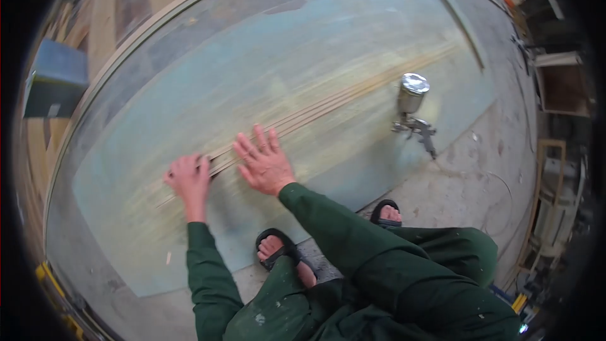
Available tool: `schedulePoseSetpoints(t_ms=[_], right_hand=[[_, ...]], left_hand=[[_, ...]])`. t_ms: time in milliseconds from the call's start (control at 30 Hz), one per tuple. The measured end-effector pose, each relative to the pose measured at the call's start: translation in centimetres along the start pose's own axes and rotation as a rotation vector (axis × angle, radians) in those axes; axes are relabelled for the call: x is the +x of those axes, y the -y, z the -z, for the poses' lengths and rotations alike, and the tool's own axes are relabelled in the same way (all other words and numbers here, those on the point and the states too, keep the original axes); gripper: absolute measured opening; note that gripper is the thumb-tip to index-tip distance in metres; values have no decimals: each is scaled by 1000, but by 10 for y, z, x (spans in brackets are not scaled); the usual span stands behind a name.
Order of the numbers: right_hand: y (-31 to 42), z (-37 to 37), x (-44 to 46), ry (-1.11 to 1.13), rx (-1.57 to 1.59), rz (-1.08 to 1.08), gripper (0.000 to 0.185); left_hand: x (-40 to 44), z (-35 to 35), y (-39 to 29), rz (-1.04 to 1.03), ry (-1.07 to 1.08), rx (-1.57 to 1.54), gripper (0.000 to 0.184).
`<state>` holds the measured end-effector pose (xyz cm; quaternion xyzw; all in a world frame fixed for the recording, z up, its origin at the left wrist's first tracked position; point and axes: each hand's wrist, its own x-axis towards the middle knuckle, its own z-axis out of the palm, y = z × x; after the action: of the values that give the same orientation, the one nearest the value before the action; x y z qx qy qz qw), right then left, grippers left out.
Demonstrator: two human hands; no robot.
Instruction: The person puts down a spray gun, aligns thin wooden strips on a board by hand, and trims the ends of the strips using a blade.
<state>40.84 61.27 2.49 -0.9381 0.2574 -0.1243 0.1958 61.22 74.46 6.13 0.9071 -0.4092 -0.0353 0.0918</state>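
Note:
Several thin wooden strips [328, 102] lie side by side across a pale blue-green sheet [353, 31] on the floor. My left hand [189, 180] is closed around their near left end, its fingers curled over and partly hiding the strips. To the right of it, my right hand [265, 163] rests on the strips with fingers stretched and spread. A metal spray gun [413, 110] with a shiny cup on top stands on the sheet, beyond my right hand to the right.
A dark strip [457, 22] lies at the sheet's far right. A blue-grey box [58, 79] stands at the left near wooden boards [104, 9]. A thin hose [499, 180] crosses the concrete floor behind the spray gun. Wooden frames [543, 196] line the right side. My sandalled feet [271, 246] are close by.

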Motion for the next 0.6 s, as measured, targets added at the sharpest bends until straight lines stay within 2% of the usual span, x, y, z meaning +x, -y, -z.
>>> schedulePoseSetpoints(t_ms=[100,133,200,267,333,467,600], right_hand=[[1,0,0,-41,-21,17,67],[1,2,-1,-46,-36,4,67],[1,5,0,-17,-16,23,68],[1,7,1,-27,-33,19,69],[2,7,0,-30,-40,17,69],[1,7,0,6,-43,22,70],[1,5,0,13,-26,14,70]], left_hand=[[35,19,6,181,247,-36,34],[43,21,8,164,249,-46,34],[53,23,19,298,466,-188,38],[53,15,25,264,422,-213,39],[51,16,25,378,561,-287,41],[43,11,25,407,513,-344,41],[46,16,18,303,391,-234,40]])
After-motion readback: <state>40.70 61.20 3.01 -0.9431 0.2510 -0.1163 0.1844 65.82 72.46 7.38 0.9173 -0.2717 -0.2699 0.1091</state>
